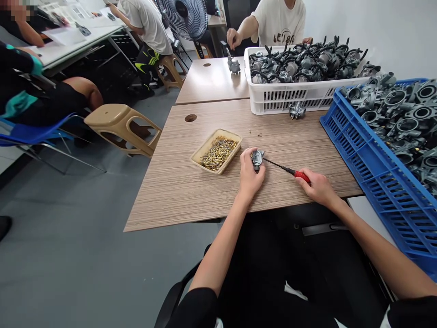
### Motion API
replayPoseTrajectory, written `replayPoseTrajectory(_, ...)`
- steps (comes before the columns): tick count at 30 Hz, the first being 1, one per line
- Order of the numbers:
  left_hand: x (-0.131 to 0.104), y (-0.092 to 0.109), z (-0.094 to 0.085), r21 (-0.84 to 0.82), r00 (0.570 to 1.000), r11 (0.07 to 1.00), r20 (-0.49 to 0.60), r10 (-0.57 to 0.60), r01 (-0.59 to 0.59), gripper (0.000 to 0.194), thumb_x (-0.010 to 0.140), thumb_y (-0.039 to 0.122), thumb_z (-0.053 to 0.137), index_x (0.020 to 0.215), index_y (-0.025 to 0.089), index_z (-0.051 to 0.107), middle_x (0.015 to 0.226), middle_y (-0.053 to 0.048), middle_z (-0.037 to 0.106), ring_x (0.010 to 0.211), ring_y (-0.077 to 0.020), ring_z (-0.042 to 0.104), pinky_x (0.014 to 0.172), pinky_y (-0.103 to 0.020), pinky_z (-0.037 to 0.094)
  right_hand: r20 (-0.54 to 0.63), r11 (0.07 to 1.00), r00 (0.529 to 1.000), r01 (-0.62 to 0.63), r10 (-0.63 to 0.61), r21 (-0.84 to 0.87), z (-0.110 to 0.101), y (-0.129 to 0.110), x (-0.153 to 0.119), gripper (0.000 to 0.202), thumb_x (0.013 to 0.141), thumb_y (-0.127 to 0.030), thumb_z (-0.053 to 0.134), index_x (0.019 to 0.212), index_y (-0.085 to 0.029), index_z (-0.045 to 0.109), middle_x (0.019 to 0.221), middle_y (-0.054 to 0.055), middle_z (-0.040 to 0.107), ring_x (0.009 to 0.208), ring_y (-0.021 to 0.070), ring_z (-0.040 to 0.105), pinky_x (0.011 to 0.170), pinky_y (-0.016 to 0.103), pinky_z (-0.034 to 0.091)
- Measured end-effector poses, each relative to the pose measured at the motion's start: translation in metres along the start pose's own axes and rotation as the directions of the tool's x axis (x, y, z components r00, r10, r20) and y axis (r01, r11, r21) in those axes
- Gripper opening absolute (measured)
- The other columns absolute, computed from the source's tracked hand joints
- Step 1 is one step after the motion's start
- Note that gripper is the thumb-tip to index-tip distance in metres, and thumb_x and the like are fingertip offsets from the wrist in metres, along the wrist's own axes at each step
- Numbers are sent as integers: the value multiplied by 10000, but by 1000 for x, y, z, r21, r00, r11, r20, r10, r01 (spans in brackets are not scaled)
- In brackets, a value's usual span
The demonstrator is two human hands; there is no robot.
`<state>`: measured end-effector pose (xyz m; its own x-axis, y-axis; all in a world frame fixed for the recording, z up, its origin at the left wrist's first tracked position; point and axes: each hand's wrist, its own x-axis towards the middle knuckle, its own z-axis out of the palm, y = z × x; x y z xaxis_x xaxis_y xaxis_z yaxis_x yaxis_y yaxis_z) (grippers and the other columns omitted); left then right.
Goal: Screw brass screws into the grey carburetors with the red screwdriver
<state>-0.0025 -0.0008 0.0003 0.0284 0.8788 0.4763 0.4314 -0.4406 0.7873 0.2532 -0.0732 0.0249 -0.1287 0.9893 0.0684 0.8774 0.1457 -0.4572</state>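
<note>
My left hand (pixel 251 173) is closed around a small grey metal carburetor (pixel 257 159) on the wood-grain table (pixel 184 191). In my right hand (pixel 319 187) is a screwdriver (pixel 302 176) with a red and black handle. Its thin dark shaft points left, and the tip reaches the carburetor's right side; whether it sits in a screw I cannot tell. Left of my left hand stands a cream tray (pixel 196 158) holding many small brass-coloured parts (pixel 220 152). A few tiny loose pieces (pixel 260 134) lie on the table beyond the carburetor.
A white crate (pixel 273 98) full of carburetors with black hoses stands at the back, one carburetor (pixel 297 110) before it. To the right, a blue crate (pixel 375 148) holds metal carburetor bodies. A co-worker (pixel 280 23) sits opposite. A beige stool (pixel 112 114) and fan (pixel 184 18) are left.
</note>
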Motion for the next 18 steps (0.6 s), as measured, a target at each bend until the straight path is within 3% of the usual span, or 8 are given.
replayPoseTrajectory(18, 0, -1, 1, -3, 1000, 1000, -7, -1, 1, 523, 896, 103, 575, 1386, 259, 479, 1386, -130, 544, 1372, -287, 536, 1234, -503, 438, -21, 998, 999, -23, 24, 58, 0, 1, 0, 353, 1013, -558, 475, 1101, -251, 626, 803, 66, 741, 690, 287, 671, 660, 334, 400)
